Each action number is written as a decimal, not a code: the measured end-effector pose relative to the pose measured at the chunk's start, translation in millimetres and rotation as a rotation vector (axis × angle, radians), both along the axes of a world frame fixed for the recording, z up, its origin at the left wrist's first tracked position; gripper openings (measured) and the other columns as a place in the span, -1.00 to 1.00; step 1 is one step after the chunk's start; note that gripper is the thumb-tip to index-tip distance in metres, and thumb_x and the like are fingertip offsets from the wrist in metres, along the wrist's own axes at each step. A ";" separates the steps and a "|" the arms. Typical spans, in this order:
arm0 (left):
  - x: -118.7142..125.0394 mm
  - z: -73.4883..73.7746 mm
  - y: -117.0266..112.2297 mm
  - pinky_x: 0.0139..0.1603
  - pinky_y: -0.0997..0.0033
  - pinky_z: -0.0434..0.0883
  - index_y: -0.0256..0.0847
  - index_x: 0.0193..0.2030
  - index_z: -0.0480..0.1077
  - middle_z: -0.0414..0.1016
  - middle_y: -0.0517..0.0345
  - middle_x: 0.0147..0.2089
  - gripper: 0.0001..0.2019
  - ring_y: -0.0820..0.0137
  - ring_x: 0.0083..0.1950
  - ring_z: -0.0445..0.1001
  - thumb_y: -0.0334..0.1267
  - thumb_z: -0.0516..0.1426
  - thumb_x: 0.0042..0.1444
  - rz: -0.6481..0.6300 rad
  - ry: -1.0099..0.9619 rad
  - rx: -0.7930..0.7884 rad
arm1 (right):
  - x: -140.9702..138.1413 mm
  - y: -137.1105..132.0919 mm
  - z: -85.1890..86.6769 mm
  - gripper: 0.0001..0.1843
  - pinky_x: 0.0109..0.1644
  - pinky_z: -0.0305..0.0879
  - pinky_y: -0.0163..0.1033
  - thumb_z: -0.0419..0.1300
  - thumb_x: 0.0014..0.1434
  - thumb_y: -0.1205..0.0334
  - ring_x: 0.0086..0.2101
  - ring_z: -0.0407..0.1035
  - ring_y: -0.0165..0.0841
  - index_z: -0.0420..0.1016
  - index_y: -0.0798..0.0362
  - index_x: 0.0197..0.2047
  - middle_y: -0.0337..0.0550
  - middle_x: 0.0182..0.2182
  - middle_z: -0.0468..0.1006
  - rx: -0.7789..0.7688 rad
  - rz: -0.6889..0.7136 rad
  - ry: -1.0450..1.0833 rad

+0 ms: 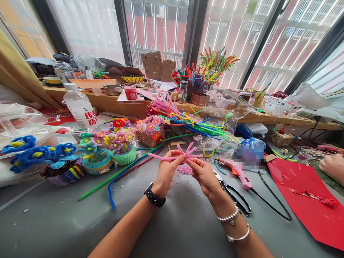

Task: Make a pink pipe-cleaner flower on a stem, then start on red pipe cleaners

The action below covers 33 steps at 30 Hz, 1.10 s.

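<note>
Above the grey table, my left hand (168, 168) pinches a bunch of pink pipe cleaners (188, 152) where they cross, and the strands fan out upward and sideways. My right hand (202, 173) is closed, thumb and fingertips on the lower right strand of the same bunch. One long pink end sticks out left past my left hand. Just beyond the hands, a small pink fuzzy piece (184, 169) lies on the table, partly hidden by them. Black-handled scissors (233, 195) rest beside my right wrist, and a pink glue gun (239, 172) lies behind them.
Pipe-cleaner flowers in small pots (98, 157) stand at left, near a plastic bottle (80, 107). A bundle of coloured pipe cleaners (199, 123) lies behind my hands. Red card (303, 197) is at right, with another person's hand (333, 166) at the edge. The glue-gun cable (274, 208) loops across the table.
</note>
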<state>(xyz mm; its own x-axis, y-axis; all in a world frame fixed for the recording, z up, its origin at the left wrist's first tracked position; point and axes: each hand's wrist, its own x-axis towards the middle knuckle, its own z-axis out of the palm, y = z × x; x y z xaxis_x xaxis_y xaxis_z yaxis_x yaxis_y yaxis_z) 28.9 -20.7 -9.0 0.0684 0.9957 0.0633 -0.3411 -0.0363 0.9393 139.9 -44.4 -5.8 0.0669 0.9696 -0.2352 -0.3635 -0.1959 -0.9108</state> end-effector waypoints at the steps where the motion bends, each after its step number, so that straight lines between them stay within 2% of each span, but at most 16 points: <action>1: -0.4 -0.5 0.9 -0.28 0.49 0.29 -0.29 -0.38 0.29 0.36 0.24 -0.45 -0.79 0.52 -0.38 0.37 -0.27 0.19 -0.17 -0.015 -0.025 -0.023 | 0.1 0.3 -1.0 -0.76 -0.61 -0.14 -0.48 0.32 -0.26 0.16 -0.66 -0.08 -0.65 0.44 0.12 -0.51 -0.41 -0.66 0.20 -0.014 0.009 0.015; 4: -2.4 0.5 2.6 -0.30 0.49 0.29 -0.30 -0.36 0.29 0.38 0.22 -0.44 -0.76 0.52 -0.38 0.36 -0.27 0.20 -0.18 -0.015 -0.010 -0.031 | 1.9 2.1 -3.9 -0.75 -0.63 -0.14 -0.47 0.32 -0.24 0.16 -0.68 -0.10 -0.66 0.44 0.11 -0.48 -0.44 -0.70 0.14 0.008 0.029 0.069; 8: -4.5 5.5 2.6 -0.32 0.48 0.29 -0.32 -0.35 0.32 0.39 0.17 -0.42 -0.75 0.48 -0.37 0.37 -0.25 0.21 -0.19 -0.062 0.079 -0.020 | 5.4 4.8 -4.8 -0.75 -0.59 -0.03 -0.47 0.30 -0.20 0.15 -0.66 0.02 -0.63 0.43 0.09 -0.44 -0.41 -0.68 0.21 0.134 -0.013 0.109; 13: -3.6 8.3 0.4 -0.25 0.42 0.32 -0.32 -0.34 0.32 0.41 0.11 -0.36 -0.72 0.44 -0.33 0.39 -0.22 0.21 -0.20 -0.160 0.065 -0.043 | 5.5 3.7 -2.1 -0.77 -0.52 0.06 -0.44 0.30 -0.22 0.17 -0.60 0.13 -0.59 0.42 0.12 -0.49 -0.33 -0.62 0.34 0.205 -0.124 -0.010; 17: -5.2 9.1 0.6 -0.25 0.41 0.34 -0.32 -0.33 0.29 0.41 0.13 -0.39 -0.69 0.44 -0.35 0.41 -0.23 0.23 -0.23 -0.161 0.047 -0.065 | 6.7 2.7 -1.1 -0.76 -0.49 0.08 -0.41 0.28 -0.20 0.15 -0.56 0.16 -0.55 0.45 0.10 -0.44 -0.29 -0.57 0.38 0.217 -0.079 -0.106; 21: -9.6 11.6 2.6 -0.36 0.47 0.34 -0.32 -0.31 0.27 0.40 0.19 -0.48 -0.67 0.48 -0.43 0.41 -0.24 0.24 -0.24 -0.178 0.134 -0.067 | 12.1 4.3 -1.2 -0.78 -0.50 0.05 -0.41 0.28 -0.19 0.15 -0.56 0.13 -0.55 0.46 0.09 -0.44 -0.30 -0.56 0.38 0.262 -0.082 -0.187; 25: -12.8 14.7 3.6 -0.45 0.52 0.31 -0.32 -0.35 0.27 0.39 0.23 -0.55 -0.67 0.51 -0.51 0.38 -0.27 0.25 -0.27 -0.261 0.200 -0.042 | 18.7 6.2 -0.4 -0.80 -0.48 0.04 -0.40 0.29 -0.22 0.16 -0.56 0.12 -0.55 0.46 0.11 -0.50 -0.31 -0.58 0.36 0.223 -0.076 -0.175; 30: -13.9 18.8 1.6 -0.48 0.52 0.32 -0.28 -0.35 0.25 0.40 0.26 -0.59 -0.65 0.49 -0.53 0.40 -0.30 0.27 -0.31 -0.357 0.196 -0.007 | 21.0 7.6 -0.8 -0.80 -0.52 0.03 -0.42 0.30 -0.25 0.18 -0.61 0.10 -0.58 0.45 0.13 -0.54 -0.33 -0.64 0.32 0.102 0.051 -0.001; 33: -13.6 19.0 2.0 -0.46 0.52 0.33 -0.28 -0.35 0.25 0.40 0.27 -0.57 -0.65 0.50 -0.52 0.40 -0.30 0.27 -0.30 -0.341 0.133 -0.026 | 20.3 8.9 -2.0 -0.79 -0.50 0.08 -0.42 0.29 -0.22 0.16 -0.58 0.17 -0.56 0.47 0.13 -0.51 -0.30 -0.60 0.37 0.150 -0.009 -0.007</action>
